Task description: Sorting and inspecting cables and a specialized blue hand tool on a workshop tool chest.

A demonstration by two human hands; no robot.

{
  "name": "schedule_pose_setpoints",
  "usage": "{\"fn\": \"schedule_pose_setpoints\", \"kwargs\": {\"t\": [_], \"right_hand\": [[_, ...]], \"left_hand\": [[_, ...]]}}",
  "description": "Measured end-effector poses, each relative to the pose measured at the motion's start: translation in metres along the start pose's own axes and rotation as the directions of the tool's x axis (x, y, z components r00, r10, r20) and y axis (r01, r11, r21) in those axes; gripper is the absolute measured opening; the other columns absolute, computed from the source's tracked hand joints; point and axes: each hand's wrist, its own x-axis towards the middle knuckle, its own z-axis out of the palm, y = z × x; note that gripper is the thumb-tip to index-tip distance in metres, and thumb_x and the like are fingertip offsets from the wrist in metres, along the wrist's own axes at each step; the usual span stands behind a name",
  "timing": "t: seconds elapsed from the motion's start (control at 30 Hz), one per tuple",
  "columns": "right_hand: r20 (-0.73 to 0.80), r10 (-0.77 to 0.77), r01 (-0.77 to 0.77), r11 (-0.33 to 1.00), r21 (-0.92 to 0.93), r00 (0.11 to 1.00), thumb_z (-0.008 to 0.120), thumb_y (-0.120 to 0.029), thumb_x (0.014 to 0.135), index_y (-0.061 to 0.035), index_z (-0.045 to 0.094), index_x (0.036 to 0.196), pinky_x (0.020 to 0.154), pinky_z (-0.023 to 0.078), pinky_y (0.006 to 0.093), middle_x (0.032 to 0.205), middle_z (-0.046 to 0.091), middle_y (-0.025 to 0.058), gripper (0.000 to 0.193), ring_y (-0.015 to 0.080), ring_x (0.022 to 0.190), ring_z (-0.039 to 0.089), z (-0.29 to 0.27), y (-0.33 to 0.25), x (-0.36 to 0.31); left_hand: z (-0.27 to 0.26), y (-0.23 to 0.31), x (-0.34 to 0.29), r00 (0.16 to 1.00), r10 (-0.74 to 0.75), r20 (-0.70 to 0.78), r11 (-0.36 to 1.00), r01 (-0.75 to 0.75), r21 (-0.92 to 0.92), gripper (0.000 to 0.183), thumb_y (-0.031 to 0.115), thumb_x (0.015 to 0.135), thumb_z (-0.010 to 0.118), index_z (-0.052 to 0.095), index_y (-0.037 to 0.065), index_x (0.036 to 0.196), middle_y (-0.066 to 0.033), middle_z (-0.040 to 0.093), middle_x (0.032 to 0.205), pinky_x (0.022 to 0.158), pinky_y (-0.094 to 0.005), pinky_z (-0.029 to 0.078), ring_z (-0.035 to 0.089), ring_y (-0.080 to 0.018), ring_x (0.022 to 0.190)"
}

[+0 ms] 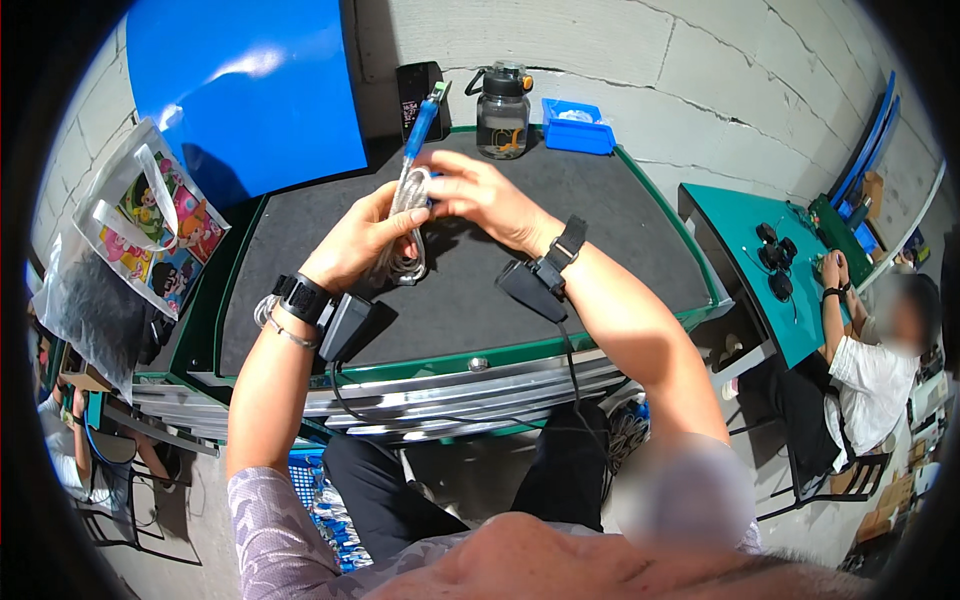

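A grey cable is bundled in long loops above the dark mat of the bench. My left hand is closed round the bundle, with the thumb across its front. A blue plug end sticks up from the top of the bundle, with a small green and silver tip. My right hand bends its fingers against the upper right side of the bundle. A bit of blue shows by those fingers; the fingertips are partly hidden behind the cable. Each wrist wears a black strap with a black box-shaped device wired to it.
On the bench, a lidded bottle, a black device and a blue tray stand at the back. A blue panel leans at the left, beside a printed bag. Below is a blue basket with cables. Another person sits at the right.
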Motion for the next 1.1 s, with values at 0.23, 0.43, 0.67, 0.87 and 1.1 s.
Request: {"fn": "schedule_pose_setpoints", "kwargs": {"t": [0.23, 0.43, 0.67, 0.87, 1.1], "right_hand": [[-0.423, -0.001, 0.067, 0.988, 0.140, 0.906, 0.053, -0.038, 0.100, -0.0098, 0.060, 0.122, 0.081, 0.045, 0.0269, 0.109, 0.063, 0.0016, 0.036, 0.0111, 0.097, 0.057, -0.032, -0.008, 0.003], [-0.362, -0.066, 0.142, 0.972, 0.186, 0.930, 0.058, -0.030, 0.098, -0.0083, 0.058, 0.127, 0.086, 0.047, 0.0258, 0.107, 0.063, 0.0000, 0.035, 0.0098, 0.098, 0.058, -0.028, -0.010, 0.002], [-0.330, -0.054, 0.096, 0.989, 0.111, 0.942, 0.063, -0.028, 0.095, -0.0082, 0.059, 0.125, 0.091, 0.047, 0.0266, 0.113, 0.064, 0.0007, 0.036, 0.0094, 0.103, 0.058, -0.022, -0.016, 0.002], [-0.489, -0.083, 0.008, 0.988, -0.154, 0.868, 0.071, -0.036, 0.090, -0.0039, 0.067, 0.111, 0.073, 0.044, 0.0225, 0.095, 0.068, -0.0004, 0.039, 0.0083, 0.085, 0.063, -0.021, -0.014, 0.002], [-0.610, -0.097, -0.021, 0.983, -0.183, 0.787, 0.074, -0.039, 0.086, -0.0029, 0.072, 0.098, 0.066, 0.043, 0.0216, 0.084, 0.069, 0.0011, 0.038, 0.0080, 0.077, 0.062, -0.023, -0.008, 0.004]], "left_hand": [[0.001, -0.001, -0.001, 0.998, 0.055, -0.043, 0.974, -0.044, 0.221, 0.044, 0.022, 0.088, 0.072, 0.054, 0.001, 0.122, 0.0003, 0.059, 0.084, 0.058, -0.0223, 0.044, 0.051, -0.0057, 0.064], [-0.004, -0.002, -0.001, 0.991, 0.080, -0.105, 0.961, -0.049, 0.271, 0.040, 0.021, 0.088, 0.073, 0.054, 0.001, 0.118, 0.0005, 0.058, 0.081, 0.057, -0.0226, 0.043, 0.051, -0.0060, 0.064], [0.001, -0.003, 0.000, 0.994, 0.032, -0.108, 0.985, -0.013, 0.170, 0.040, 0.032, 0.094, 0.065, 0.053, 0.002, 0.119, 0.0021, 0.051, 0.073, 0.056, -0.0219, 0.043, 0.050, -0.0053, 0.062], [0.002, 0.004, -0.004, 0.999, -0.035, -0.041, 0.977, 0.043, 0.210, 0.040, 0.039, 0.097, 0.059, 0.055, 0.004, 0.116, 0.0041, 0.045, 0.067, 0.050, -0.0230, 0.035, 0.042, -0.0046, 0.057], [0.007, 0.004, 0.001, 0.999, -0.039, -0.032, 0.949, 0.047, 0.311, 0.035, 0.039, 0.096, 0.060, 0.057, 0.006, 0.110, 0.0045, 0.042, 0.065, 0.050, -0.0240, 0.032, 0.038, -0.0048, 0.057]]}}
